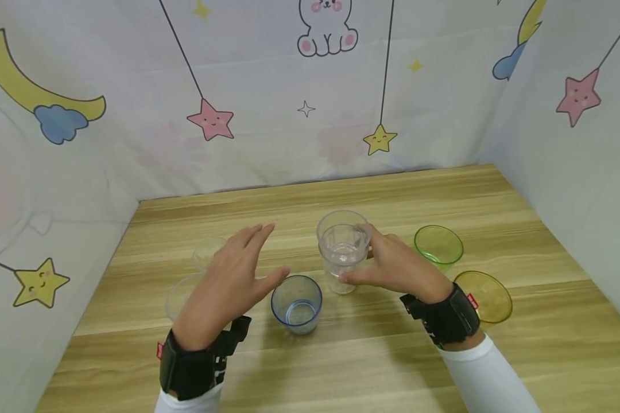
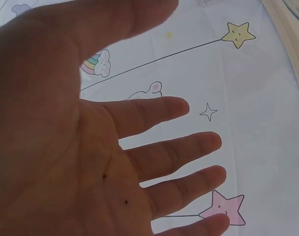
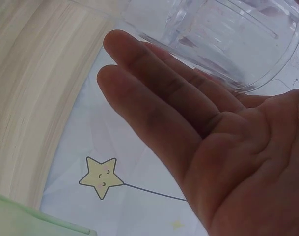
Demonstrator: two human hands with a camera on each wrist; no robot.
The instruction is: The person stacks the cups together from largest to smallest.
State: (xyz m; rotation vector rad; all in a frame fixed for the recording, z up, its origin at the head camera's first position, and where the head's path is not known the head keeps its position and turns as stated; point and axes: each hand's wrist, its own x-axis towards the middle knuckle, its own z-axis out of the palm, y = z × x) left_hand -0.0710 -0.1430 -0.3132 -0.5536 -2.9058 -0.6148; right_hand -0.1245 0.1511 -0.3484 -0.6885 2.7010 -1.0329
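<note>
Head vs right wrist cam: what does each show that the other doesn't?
Only head: the left hand, partly covered clear cups at left, the blue-rimmed cup, the yellow bowl and black wrist straps.

Only right wrist: the palm of the right hand; head shows its back.

Both: that hand, the held clear drinkware, green cup, wooden table and a yellow star.

left fingers spread apart while right fingers grip

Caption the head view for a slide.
Right hand grips stacked clear cups beside a blue cup; left hand hovers empty.
</note>
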